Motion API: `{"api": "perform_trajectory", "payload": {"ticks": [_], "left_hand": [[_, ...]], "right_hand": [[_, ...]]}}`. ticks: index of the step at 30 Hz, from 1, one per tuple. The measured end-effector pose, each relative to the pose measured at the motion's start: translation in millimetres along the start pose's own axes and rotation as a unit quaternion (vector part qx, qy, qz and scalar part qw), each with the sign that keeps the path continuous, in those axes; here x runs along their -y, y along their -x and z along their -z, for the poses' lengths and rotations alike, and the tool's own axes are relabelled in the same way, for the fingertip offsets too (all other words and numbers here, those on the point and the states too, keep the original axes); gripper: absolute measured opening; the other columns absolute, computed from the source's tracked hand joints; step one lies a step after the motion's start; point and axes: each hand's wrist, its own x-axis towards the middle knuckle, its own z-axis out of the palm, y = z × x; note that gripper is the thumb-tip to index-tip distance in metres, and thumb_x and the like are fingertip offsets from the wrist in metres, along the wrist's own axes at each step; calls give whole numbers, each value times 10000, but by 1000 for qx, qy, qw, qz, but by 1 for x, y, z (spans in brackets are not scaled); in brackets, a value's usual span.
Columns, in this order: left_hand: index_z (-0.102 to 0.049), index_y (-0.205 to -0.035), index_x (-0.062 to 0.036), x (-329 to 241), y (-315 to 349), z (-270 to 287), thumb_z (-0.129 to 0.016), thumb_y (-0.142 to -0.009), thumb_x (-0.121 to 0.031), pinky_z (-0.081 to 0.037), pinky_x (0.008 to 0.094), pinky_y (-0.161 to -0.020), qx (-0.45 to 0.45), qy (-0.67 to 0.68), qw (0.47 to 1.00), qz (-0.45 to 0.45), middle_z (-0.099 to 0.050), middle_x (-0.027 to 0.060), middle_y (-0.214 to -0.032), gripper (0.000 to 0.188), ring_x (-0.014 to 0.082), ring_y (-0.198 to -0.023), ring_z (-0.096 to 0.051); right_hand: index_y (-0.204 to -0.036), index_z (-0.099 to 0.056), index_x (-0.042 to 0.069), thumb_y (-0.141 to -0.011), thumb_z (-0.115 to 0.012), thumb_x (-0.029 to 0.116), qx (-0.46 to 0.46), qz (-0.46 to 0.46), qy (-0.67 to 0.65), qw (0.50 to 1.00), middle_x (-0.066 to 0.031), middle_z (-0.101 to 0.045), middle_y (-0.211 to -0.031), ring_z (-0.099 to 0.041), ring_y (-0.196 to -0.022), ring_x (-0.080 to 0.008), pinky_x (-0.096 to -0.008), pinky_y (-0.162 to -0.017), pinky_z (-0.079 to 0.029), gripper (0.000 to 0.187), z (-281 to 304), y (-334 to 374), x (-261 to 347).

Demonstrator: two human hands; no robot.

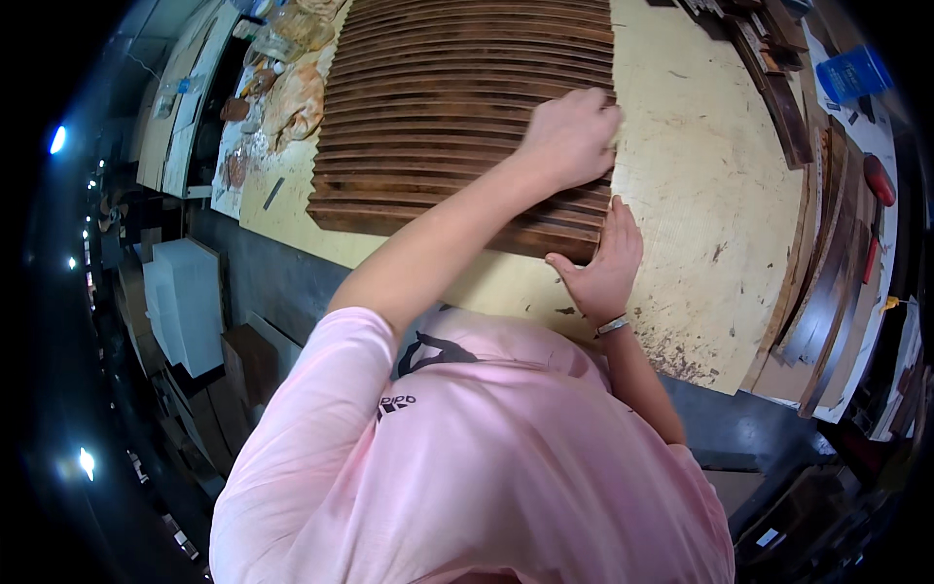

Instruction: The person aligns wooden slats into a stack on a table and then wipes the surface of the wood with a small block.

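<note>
A dark brown ridged wooden panel (pixel 457 127), made of several parallel slats, lies on the pale worktable (pixel 710 224). My left hand (pixel 572 138) reaches across it to its right edge. The fingers there are curled closed; anything inside them is hidden from view. Nearer to me, my right hand (pixel 608 268) rests against the panel's near right corner. Its thumb points to the front face and its fingers stretch along the right side. A light band circles that wrist.
Crumpled stained cloth (pixel 295 102) and clear plastic bottles (pixel 302 29) sit left of the panel. Dark wood strips (pixel 769 83) lie at the far right. Beyond them are a blue tub (pixel 853 75), a red-handled tool (pixel 880 180) and long thin boards (pixel 827 243).
</note>
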Motion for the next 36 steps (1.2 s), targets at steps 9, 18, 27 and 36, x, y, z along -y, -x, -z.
{"api": "perform_trajectory", "payload": {"ticks": [9, 18, 27, 36], "left_hand": [[-700, -1024, -115, 99, 70, 87, -748, -732, -196, -551, 393, -705, 1, -145, 959, 242, -637, 89, -921, 307, 276, -826, -670], [-667, -1019, -109, 6, -28, -1, -735, -754, -239, -548, 404, -681, 45, -49, 998, 1, -596, 79, -883, 303, 280, -838, -645], [-685, -1041, -111, 16, -31, 26, -736, -779, -240, -552, 407, -690, 0, -99, 993, 60, -624, 86, -907, 296, 276, -809, -662], [-658, -1092, -108, 85, 15, 38, -728, -767, -266, -548, 413, -739, 51, -136, 978, 147, -614, 107, -991, 368, 314, -911, -648]], "right_hand": [[-1384, -417, -50, -618, -838, 555, 32, -51, -15, 998, -215, -366, -1520, -345, -1397, -375, -529, -1131, -261, 1063, 5, -4, 0], [-1391, -414, -54, -621, -858, 448, 50, -61, -28, 996, -197, -338, -1544, -314, -1418, -353, -507, -1148, -241, 1020, 8, -3, 0], [-1395, -425, -50, -624, -845, 506, 54, -74, -27, 995, -187, -345, -1543, -317, -1418, -357, -506, -1156, -233, 1039, 12, -7, 1], [-1384, -433, -50, -619, -854, 481, 32, -52, -35, 998, -206, -358, -1529, -324, -1414, -357, -507, -1153, -240, 1022, 8, -3, -2]]}}
